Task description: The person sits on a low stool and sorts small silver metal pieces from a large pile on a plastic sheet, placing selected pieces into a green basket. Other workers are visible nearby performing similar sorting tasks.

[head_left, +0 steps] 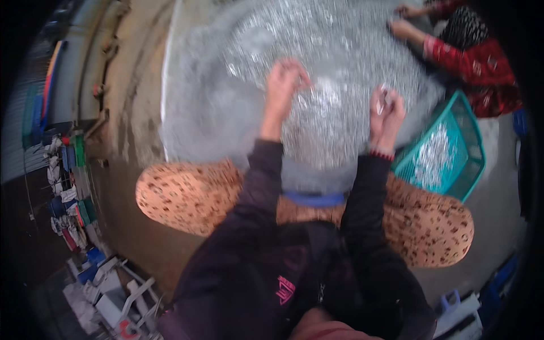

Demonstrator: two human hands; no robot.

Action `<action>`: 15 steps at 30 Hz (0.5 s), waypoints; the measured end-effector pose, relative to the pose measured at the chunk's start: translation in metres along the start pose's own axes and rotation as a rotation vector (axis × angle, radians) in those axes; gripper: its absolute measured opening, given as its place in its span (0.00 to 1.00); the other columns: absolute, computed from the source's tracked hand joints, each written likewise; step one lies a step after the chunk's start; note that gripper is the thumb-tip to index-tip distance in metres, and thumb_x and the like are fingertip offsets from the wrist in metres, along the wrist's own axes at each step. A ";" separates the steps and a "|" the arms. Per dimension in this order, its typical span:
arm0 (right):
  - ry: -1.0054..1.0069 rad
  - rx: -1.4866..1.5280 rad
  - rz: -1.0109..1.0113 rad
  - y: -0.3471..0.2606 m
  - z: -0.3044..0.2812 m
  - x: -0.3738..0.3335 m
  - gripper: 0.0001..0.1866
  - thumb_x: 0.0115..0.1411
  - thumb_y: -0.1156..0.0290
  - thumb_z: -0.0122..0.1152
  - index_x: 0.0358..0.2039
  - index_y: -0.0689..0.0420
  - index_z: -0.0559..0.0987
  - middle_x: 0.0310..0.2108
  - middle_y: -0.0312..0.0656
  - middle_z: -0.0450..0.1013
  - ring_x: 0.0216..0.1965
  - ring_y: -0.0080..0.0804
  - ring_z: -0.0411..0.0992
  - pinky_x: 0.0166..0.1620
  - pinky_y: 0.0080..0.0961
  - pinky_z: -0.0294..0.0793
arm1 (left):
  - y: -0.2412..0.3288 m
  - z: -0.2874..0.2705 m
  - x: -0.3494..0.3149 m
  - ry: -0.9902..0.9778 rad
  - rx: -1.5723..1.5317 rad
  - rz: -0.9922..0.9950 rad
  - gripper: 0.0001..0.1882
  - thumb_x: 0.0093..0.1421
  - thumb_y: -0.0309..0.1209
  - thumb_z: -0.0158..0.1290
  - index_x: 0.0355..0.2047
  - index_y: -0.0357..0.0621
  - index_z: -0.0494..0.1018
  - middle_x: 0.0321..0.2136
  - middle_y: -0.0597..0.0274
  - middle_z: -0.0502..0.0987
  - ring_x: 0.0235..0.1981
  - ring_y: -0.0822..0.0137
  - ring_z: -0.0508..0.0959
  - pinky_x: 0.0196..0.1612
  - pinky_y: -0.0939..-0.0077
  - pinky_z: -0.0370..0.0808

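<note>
Operator: Small silvery fish point(328, 122) lie heaped on a pale sheet point(192, 122) directly under both hands. Where does each hand stand?

Technician: The left hand point(285, 79) hangs over the heap with fingers bunched downward, tips at or just above the fish; blur hides whether anything is pinched. The right hand point(387, 110) is raised just above the heap, fingers closed on one small silvery piece.

Operator: Handling properties?

Technician: Judged from appearance: light, soft, wet and slippery, easily crushed. Take each fish at mid-body between thumb and fingertips, with light pressure only.

Operator: Surroundings?

Technician: A teal plastic basket point(453, 153), holding more silvery fish, stands just beside the right hand on its outer side. Beyond the right hand, across the heap, another person in a red patterned sleeve point(453, 56) reaches into the same heap.
</note>
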State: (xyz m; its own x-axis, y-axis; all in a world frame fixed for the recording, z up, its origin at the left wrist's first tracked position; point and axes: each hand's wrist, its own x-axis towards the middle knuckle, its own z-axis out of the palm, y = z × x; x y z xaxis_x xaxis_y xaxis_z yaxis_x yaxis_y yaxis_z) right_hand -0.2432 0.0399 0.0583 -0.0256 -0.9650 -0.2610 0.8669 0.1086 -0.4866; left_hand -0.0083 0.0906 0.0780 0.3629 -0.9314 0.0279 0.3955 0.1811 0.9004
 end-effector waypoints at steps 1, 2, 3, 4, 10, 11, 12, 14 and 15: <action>-0.105 0.048 0.077 -0.010 -0.007 0.003 0.04 0.52 0.74 0.54 0.26 0.61 0.73 0.35 0.47 0.73 0.32 0.33 0.71 0.29 0.21 0.73 | 0.000 -0.008 0.002 0.014 -0.102 -0.093 0.08 0.58 0.25 0.42 0.37 0.37 0.67 0.30 0.57 0.71 0.29 0.65 0.73 0.32 0.69 0.75; -0.288 0.137 0.127 -0.018 -0.010 0.005 0.04 0.51 0.75 0.55 0.25 0.63 0.73 0.35 0.51 0.72 0.32 0.36 0.71 0.26 0.20 0.72 | 0.002 -0.013 0.003 -0.048 -0.269 -0.060 0.08 0.58 0.25 0.40 0.35 0.37 0.67 0.30 0.56 0.71 0.28 0.64 0.73 0.30 0.69 0.74; -0.299 0.168 0.146 -0.017 -0.014 0.008 0.05 0.50 0.75 0.55 0.25 0.63 0.72 0.35 0.52 0.72 0.32 0.38 0.71 0.24 0.19 0.71 | -0.005 -0.016 0.003 0.018 -0.264 -0.187 0.08 0.57 0.26 0.40 0.34 0.37 0.68 0.30 0.56 0.70 0.28 0.65 0.72 0.29 0.70 0.74; -0.330 0.220 0.146 -0.018 -0.013 0.007 0.05 0.49 0.74 0.55 0.24 0.64 0.72 0.35 0.53 0.72 0.32 0.39 0.71 0.22 0.19 0.69 | -0.007 -0.019 0.001 0.033 -0.296 -0.245 0.09 0.57 0.26 0.39 0.33 0.37 0.68 0.29 0.56 0.70 0.27 0.65 0.72 0.28 0.72 0.73; -0.388 0.171 0.160 -0.012 0.003 -0.001 0.16 0.53 0.73 0.53 0.44 0.58 0.68 0.25 0.41 0.67 0.20 0.25 0.60 0.20 0.10 0.58 | -0.047 -0.037 0.010 0.056 0.297 -0.539 0.13 0.55 0.36 0.50 0.31 0.39 0.73 0.28 0.60 0.73 0.21 0.62 0.73 0.24 0.74 0.70; -0.303 0.024 0.205 -0.010 0.004 -0.001 0.16 0.54 0.73 0.54 0.44 0.57 0.69 0.25 0.39 0.66 0.19 0.22 0.60 0.20 0.10 0.57 | -0.056 -0.041 0.011 -0.054 0.708 -0.438 0.11 0.54 0.36 0.51 0.30 0.41 0.73 0.28 0.59 0.74 0.23 0.60 0.74 0.26 0.70 0.71; -0.244 -0.125 0.254 -0.007 0.002 0.000 0.16 0.54 0.72 0.54 0.45 0.57 0.69 0.24 0.37 0.66 0.19 0.20 0.59 0.20 0.10 0.56 | -0.066 -0.044 0.010 -0.178 1.095 -0.288 0.10 0.53 0.36 0.53 0.29 0.42 0.74 0.29 0.58 0.74 0.25 0.58 0.75 0.28 0.67 0.71; -0.224 -0.477 0.276 0.004 -0.008 0.003 0.12 0.56 0.69 0.56 0.42 0.55 0.75 0.19 0.28 0.62 0.18 0.13 0.59 0.20 0.09 0.54 | -0.082 -0.049 0.007 -0.284 1.593 -0.185 0.09 0.50 0.36 0.59 0.30 0.50 0.77 0.32 0.53 0.75 0.34 0.51 0.77 0.37 0.58 0.71; -0.208 -0.647 0.348 0.011 -0.016 0.003 0.11 0.56 0.68 0.57 0.40 0.56 0.76 0.18 0.29 0.63 0.18 0.13 0.59 0.19 0.09 0.54 | -0.087 -0.052 0.003 -0.272 1.568 -0.240 0.09 0.49 0.35 0.59 0.31 0.50 0.77 0.33 0.52 0.76 0.35 0.52 0.76 0.37 0.58 0.71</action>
State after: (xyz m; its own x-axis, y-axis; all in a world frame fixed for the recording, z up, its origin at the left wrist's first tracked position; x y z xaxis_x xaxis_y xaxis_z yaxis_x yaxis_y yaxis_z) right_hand -0.2414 0.0421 0.0387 0.3459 -0.8676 -0.3572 0.3419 0.4711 -0.8132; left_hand 0.0023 0.0883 -0.0225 0.2018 -0.9458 -0.2544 -0.8552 -0.2968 0.4250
